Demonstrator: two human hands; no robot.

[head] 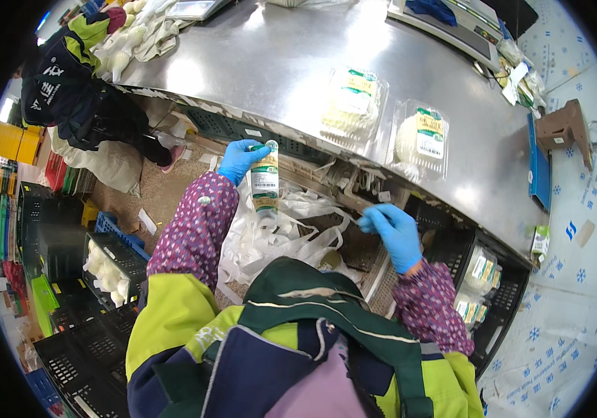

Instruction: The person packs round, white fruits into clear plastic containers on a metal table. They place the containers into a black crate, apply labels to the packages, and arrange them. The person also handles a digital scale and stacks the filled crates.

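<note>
My left hand (242, 162), in a blue glove, pinches a strip of printed labels (265, 180) that hangs down over the table's near edge. My right hand (393, 232), gloved the same way, is raised to the right of it with bent fingers. Whether something small sits between those fingertips is unclear. Ahead on the steel table lie two clear plastic clamshell packs, a left pack (352, 107) and a right pack (419, 137). Each bears a green and yellow label over pale contents. White plastic bags (262, 245) hang below the strip of labels.
A black crate (505, 303) with labelled packs stands at the right. Another person (76, 89) works at the steel table's (256, 62) far left. A weighing scale (450, 31) sits at the back right. At the left, a black crate (136, 269) holds white-wrapped items.
</note>
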